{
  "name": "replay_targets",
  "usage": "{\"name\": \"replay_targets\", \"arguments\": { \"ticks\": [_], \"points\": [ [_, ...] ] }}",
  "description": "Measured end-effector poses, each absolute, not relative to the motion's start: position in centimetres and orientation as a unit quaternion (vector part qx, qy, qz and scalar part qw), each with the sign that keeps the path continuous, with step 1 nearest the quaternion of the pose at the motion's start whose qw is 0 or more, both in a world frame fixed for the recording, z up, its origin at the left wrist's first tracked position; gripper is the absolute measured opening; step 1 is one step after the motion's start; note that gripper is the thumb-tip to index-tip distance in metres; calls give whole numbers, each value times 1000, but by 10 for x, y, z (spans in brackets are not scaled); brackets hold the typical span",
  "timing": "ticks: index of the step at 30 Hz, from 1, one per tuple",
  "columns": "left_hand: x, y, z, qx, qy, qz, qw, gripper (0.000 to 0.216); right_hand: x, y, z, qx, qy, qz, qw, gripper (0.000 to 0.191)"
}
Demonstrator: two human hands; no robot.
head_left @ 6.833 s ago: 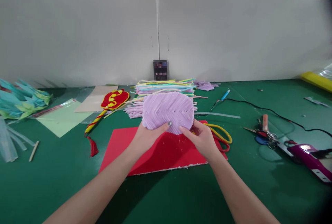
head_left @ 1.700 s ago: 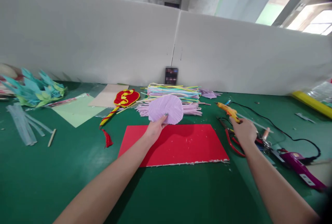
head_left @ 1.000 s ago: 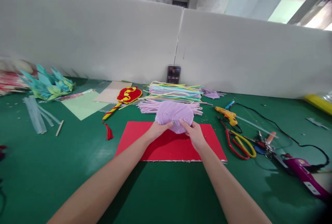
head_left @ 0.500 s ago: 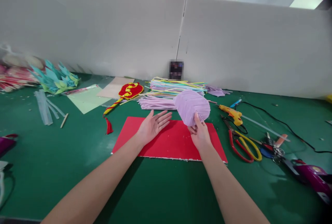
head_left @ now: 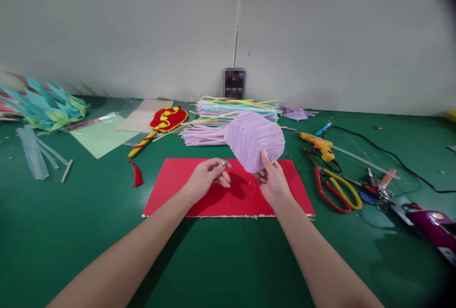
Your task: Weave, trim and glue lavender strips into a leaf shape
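Note:
My right hand (head_left: 273, 179) pinches the lower right edge of a lilac fan-shaped panel (head_left: 252, 139), thumb in front and fingers behind. The panel looks made of pipe cleaners laid side by side, and it is held up over the red board (head_left: 245, 203). To its left, my left hand (head_left: 210, 177) hovers above the board with loosely curled fingers and nothing in it. Behind the panel lies a pile of pastel pipe cleaners (head_left: 203, 135), partly hidden by it. A red and yellow fan (head_left: 169, 118) with a tassel rests farther left.
On the right lie a yellow glue gun (head_left: 317, 145), red-and-yellow-handled pliers (head_left: 337, 189), keys (head_left: 383, 196) and a purple tool (head_left: 432, 227). Turquoise paper leaves (head_left: 50, 106), a pale green sheet (head_left: 99, 137) and clear strips (head_left: 32, 151) sit left. A grey partition (head_left: 142, 32) stands behind.
My left hand has turned from palm-up with stretched fingers to a loose curl. The lilac panel stays in my right hand, tilted slightly differently. The view has dipped downward.

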State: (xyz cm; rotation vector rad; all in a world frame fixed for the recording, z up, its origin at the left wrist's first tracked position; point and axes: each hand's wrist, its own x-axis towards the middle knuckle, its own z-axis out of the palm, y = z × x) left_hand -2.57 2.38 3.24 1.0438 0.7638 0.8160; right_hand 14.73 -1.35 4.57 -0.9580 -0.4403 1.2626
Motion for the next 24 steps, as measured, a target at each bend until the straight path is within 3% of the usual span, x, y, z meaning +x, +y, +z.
{"name": "replay_targets", "arguments": {
  "ticks": [5,10,24],
  "points": [
    [-21,19,36,545,321,392,668,35,138,-18,48,-463,-214,559,653,39],
    [-20,19,39,548,385,412,618,26,135,-19,45,-498,-254,543,627,37],
    [-20,19,37,536,415,430,597,21,138,-19,37,-513,-340,537,577,33]
  ]
}}
